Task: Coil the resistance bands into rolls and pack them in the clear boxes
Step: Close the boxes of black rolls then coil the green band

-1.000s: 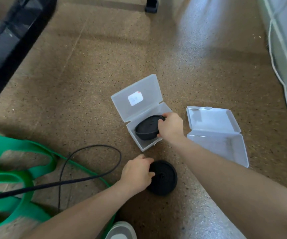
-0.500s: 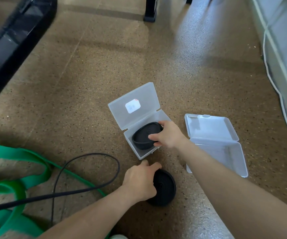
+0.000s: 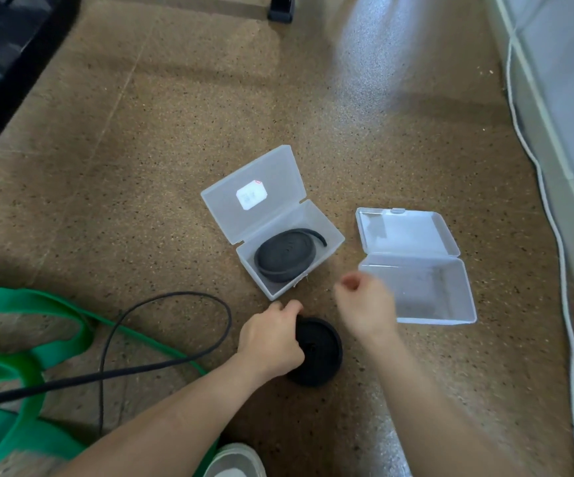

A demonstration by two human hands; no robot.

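A clear box (image 3: 328, 235) lies open on the floor with its lid tipped back. Inside it sits a coiled black band (image 3: 284, 254), whose tail end sticks out to the right. A second black coil (image 3: 325, 352) lies flat on the floor just in front of the box. My left hand (image 3: 272, 339) grips that coil at its left edge, fingers curled over it. My right hand (image 3: 368, 304) hovers blurred between the two boxes, fingers loosely curled and holding nothing. A second clear box (image 3: 416, 294) lies open and bare to the right.
A wide green band (image 3: 20, 373) and a thin black band (image 3: 175, 363) sprawl uncoiled on the floor at the left. A white cable (image 3: 554, 235) runs along the right wall. Dark furniture (image 3: 3, 46) stands at the far left. A shoe (image 3: 234, 463) shows at the bottom edge.
My right hand let go of the coil in the box and drew back toward me and to the right. The left hand stays on the floor coil.
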